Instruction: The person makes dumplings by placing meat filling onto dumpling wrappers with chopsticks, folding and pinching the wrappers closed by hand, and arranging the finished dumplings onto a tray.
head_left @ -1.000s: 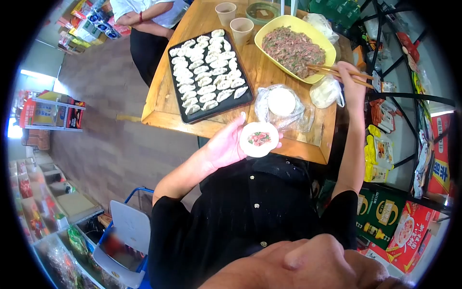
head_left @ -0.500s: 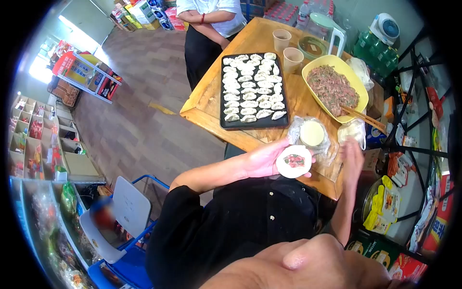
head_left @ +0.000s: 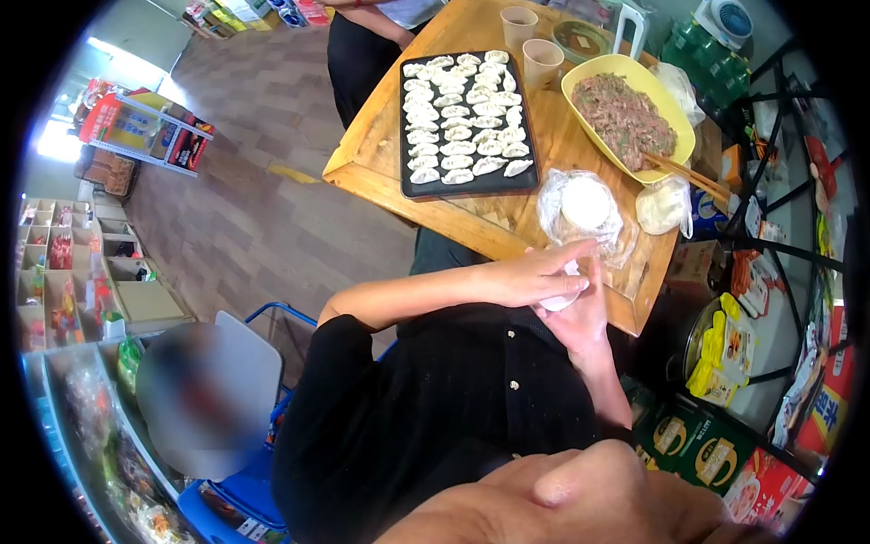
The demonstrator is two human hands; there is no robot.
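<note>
In front of my black shirt, my left hand [head_left: 524,277] and my right hand [head_left: 584,319] meet at the table's near edge. Between them is a dumpling [head_left: 562,299], its pale wrapper partly hidden by my fingers, so I cannot tell how far it is folded. Just beyond lies a stack of round wrappers [head_left: 585,201] on clear plastic. A black tray [head_left: 469,189] holds several rows of folded dumplings [head_left: 458,133]. Minced meat filling [head_left: 621,113] fills a yellow bowl [head_left: 686,145], with chopsticks [head_left: 691,175] resting over its rim.
A knotted plastic bag [head_left: 664,207] sits beside the wrappers on the wooden table [head_left: 376,150]. Paper cups [head_left: 542,62] stand behind the tray. Another person [head_left: 367,59] sits across the table. A blue chair [head_left: 240,476] is at left, and a black rack [head_left: 784,245] stands at right.
My right hand has come from beside the plastic bag to join my left. The wrapper, flat with filling showing before, is now enclosed between both hands. The view has tilted lower.
</note>
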